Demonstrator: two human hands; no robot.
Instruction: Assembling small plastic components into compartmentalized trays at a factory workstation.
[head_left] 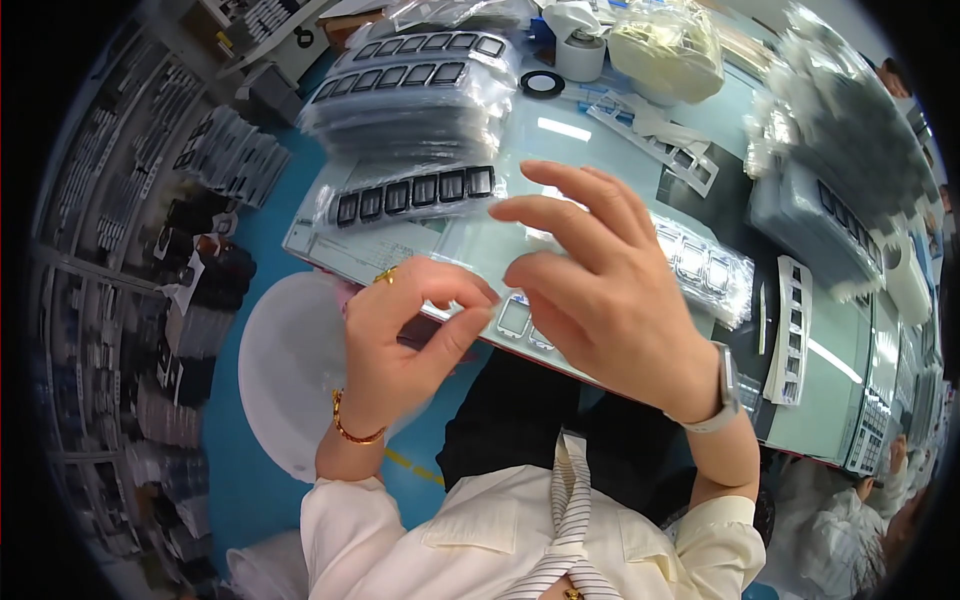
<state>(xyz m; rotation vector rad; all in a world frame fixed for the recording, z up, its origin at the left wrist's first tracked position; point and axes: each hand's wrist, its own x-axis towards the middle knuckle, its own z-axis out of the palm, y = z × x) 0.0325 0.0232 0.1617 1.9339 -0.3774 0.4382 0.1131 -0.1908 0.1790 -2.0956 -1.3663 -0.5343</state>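
Observation:
My left hand point(405, 330) is over the front edge of the glass-topped table, thumb and index finger pinched together. Whatever may be between those fingertips is too small to make out. To its right, my right hand point(610, 280) is raised above the table with its fingers bent and apart, holding nothing I can see. Under the right hand lies a strip of light frames point(514, 317), partly covered by its fingers. Farther off, a clear plastic tray point(415, 194) carries a row of several black rectangular frames. Beside the right hand rests a bagged strip of pale frames point(705, 265).
Tall stacks of bagged frame trays stand at the far left point(410, 110) and right point(820, 210). A white strip with cut-outs point(790, 330) lies at the right. A white bin point(290, 380) stands on the floor by the table's left edge. A tape roll point(542, 84) lies at the back.

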